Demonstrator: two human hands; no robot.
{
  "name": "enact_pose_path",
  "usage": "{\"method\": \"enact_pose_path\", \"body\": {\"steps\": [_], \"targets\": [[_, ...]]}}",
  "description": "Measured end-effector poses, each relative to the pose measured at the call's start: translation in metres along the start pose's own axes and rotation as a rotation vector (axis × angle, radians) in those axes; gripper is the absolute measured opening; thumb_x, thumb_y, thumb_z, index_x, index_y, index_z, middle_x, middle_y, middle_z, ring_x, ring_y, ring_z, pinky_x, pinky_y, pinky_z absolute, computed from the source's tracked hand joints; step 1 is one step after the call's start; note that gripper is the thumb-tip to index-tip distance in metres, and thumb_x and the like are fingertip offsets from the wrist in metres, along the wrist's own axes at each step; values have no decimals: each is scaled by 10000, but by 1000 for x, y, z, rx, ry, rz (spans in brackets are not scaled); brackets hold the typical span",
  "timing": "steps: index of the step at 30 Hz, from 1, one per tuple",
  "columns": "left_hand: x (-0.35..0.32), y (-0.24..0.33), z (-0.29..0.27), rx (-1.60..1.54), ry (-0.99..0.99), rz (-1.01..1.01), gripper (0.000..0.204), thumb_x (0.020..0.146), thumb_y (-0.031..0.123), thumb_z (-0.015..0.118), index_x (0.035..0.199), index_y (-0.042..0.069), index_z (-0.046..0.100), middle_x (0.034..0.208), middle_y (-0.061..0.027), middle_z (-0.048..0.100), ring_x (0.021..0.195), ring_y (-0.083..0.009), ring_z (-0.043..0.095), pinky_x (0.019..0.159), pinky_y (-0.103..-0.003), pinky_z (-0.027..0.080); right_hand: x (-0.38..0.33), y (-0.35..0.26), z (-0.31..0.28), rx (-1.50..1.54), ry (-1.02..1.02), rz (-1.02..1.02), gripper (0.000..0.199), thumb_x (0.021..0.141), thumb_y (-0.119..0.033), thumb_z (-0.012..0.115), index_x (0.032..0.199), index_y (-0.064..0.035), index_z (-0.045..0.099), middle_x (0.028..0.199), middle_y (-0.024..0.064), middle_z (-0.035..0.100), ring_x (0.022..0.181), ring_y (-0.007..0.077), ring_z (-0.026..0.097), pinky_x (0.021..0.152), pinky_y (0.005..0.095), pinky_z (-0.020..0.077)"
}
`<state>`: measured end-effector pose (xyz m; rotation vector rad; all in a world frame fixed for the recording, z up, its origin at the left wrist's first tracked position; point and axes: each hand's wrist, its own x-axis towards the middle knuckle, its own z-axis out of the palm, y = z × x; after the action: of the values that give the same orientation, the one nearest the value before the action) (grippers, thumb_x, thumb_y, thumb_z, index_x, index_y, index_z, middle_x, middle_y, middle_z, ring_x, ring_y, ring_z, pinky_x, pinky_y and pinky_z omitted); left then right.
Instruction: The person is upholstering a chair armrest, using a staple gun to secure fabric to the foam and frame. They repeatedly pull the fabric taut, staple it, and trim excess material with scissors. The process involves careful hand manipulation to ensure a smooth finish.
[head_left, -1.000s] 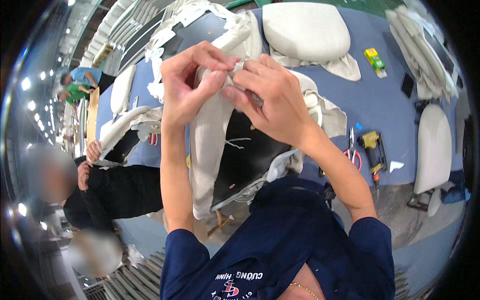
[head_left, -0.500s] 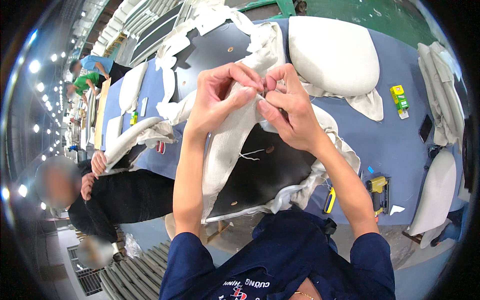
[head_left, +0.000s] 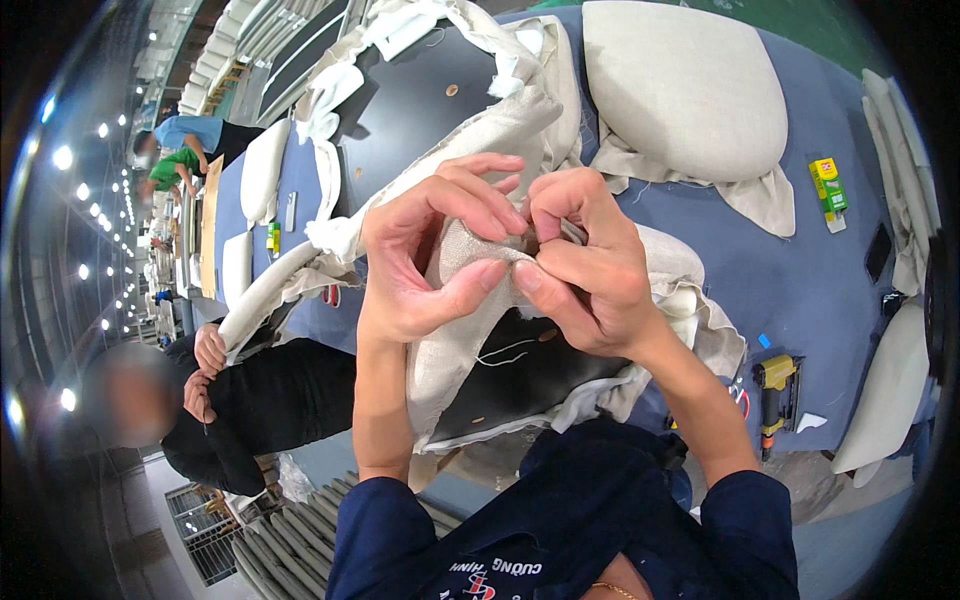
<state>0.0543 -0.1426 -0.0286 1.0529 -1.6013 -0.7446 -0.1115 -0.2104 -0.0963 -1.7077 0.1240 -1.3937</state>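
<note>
A seat cushion with a black underside board (head_left: 500, 385) is tilted up in front of me, wrapped in beige fabric (head_left: 445, 370). My left hand (head_left: 420, 255) is curled around the raised corner of this fabric, thumb on the near side and fingers beyond. Pinched between the thumb and fingers of my right hand (head_left: 595, 270) is the fabric's edge, right beside the left fingertips. Whether something small is also in the pinch is hidden. Loose white threads (head_left: 505, 355) lie over the black board, and bunched cloth hangs along the cushion's right side.
Another black-backed cushion (head_left: 410, 110) and a finished pad (head_left: 685, 90) lie on the blue table (head_left: 680, 230). A staple gun (head_left: 778, 395), a yellow-green box (head_left: 828, 190) and a phone (head_left: 878, 252) are at right. A co-worker in black (head_left: 270, 410) handles a cushion at left.
My hands have come slightly nearer and lower, and the left fingers have spread a little from the pinch. The view has shifted, so the table things appear displaced.
</note>
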Motion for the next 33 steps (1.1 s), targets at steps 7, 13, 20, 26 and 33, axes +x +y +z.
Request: {"method": "enact_pose_path", "body": {"steps": [7, 13, 20, 26, 33], "targets": [[-17, 32, 23, -28, 24, -89, 206, 761, -66, 719, 945, -9, 645, 975, -119, 684, 975, -217, 660, 1013, -419, 500, -12, -29, -6, 8, 34, -39, 192, 808, -59, 717, 700, 6, 572, 923, 123, 533, 799, 264, 575, 660, 346, 489], [-37, 72, 48, 19, 19, -65, 186, 772, -58, 725, 936, -12, 651, 980, -111, 680, 971, -186, 652, 954, -354, 505, -30, -71, -12, -2, 48, -94, 185, 814, -24, 696, 703, 26, 556, 951, 145, 516, 843, 280, 588, 720, 370, 526], [-50, 106, 72, 30, 5, -64, 198, 793, -43, 695, 979, -13, 632, 1008, -95, 675, 1003, -172, 639, 944, -310, 480, -48, -101, -22, -3, 40, -129, 217, 856, -20, 693, 707, 48, 550, 978, 148, 497, 882, 271, 558, 749, 347, 493], [-38, 94, 69, 20, -76, -25, 220, 765, 21, 690, 954, 20, 579, 1045, -125, 653, 1067, -220, 619, 1010, -385, 449, -45, -97, -27, -27, 47, -113, 217, 869, -29, 697, 719, 41, 557, 998, 143, 488, 889, 263, 548, 737, 342, 478], [-23, 69, 53, -14, -94, -74, 218, 784, 78, 704, 953, 39, 573, 1052, -138, 654, 1035, -228, 634, 973, -381, 466, -35, -71, -25, 14, 57, -38, 217, 869, -53, 701, 714, 25, 570, 972, 133, 492, 897, 271, 553, 729, 346, 476]]}}
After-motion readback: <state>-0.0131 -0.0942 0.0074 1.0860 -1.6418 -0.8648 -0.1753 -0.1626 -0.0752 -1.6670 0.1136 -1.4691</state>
